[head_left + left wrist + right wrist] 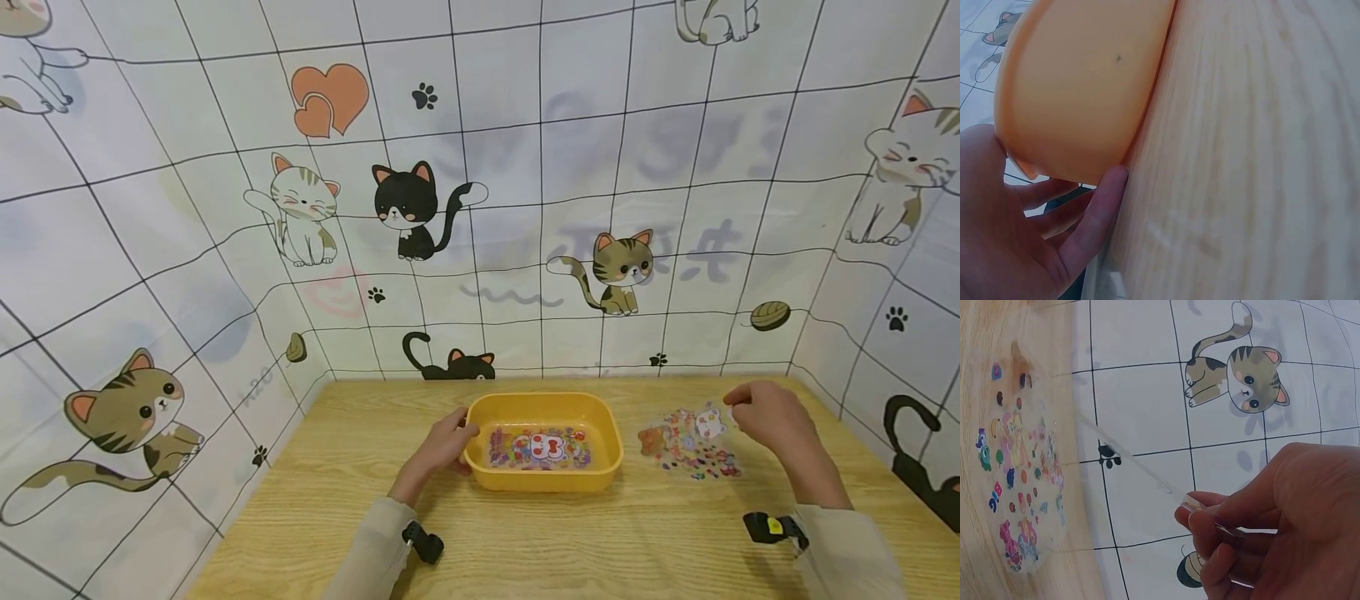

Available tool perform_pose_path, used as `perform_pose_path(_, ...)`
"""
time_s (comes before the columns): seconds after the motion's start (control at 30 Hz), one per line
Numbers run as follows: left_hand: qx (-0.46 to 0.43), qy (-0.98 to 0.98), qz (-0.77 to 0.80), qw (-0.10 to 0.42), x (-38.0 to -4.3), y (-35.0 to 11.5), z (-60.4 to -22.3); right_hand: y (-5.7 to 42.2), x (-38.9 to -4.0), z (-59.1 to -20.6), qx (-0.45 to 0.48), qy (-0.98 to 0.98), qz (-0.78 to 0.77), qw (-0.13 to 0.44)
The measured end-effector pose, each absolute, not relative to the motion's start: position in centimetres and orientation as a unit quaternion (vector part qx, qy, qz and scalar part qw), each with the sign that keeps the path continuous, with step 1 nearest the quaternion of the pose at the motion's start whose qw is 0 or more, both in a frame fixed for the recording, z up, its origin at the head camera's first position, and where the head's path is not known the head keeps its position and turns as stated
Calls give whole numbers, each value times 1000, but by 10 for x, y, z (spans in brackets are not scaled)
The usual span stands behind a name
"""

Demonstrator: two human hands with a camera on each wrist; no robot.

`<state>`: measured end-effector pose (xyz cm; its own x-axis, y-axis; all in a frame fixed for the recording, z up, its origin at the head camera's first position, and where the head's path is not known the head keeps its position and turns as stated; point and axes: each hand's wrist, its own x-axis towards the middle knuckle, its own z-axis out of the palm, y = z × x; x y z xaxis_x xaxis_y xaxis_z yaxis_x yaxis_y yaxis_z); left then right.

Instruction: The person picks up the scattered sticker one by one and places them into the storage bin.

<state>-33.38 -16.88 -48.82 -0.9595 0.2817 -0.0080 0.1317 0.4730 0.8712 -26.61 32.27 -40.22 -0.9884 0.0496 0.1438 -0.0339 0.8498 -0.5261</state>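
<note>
A yellow plastic basin [543, 482] stands on the table, with a colourful sticker sheet [506, 450] lying inside it. My left hand [444, 446] holds the basin's left end, thumb at the rim and fingers against the outer wall [1079, 87]. To the right of the basin, clear sticker sheets [686, 446] with a brown bear, a white animal head and small coloured figures are near my right hand [772, 417]. In the right wrist view, thumb and fingers pinch the edge of a thin transparent sticker sheet [1132, 461], seen nearly edge-on above printed stickers [1019, 475].
The light wooden table [555, 550] meets a white gridded cloth [510, 233] with printed cats behind and at both sides. A black wrist camera [423, 543] sits on the left sleeve, and another wrist camera [772, 528] on the right.
</note>
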Motion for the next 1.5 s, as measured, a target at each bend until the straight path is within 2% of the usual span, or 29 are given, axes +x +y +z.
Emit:
perform_pose_path(0.33, 119, 853, 502, 77, -336, -167, -488, 318, -264, -400, -10, -957, 270, 109)
perform_pose_path(0.77, 120, 853, 501, 78, -336, -167, -488, 307, -261, -394, -3, -943, 272, 189)
perform_pose_path(1.5, 124, 853, 501, 75, -334, -170, -488, 295, -252, -381, 0, -940, 274, 205)
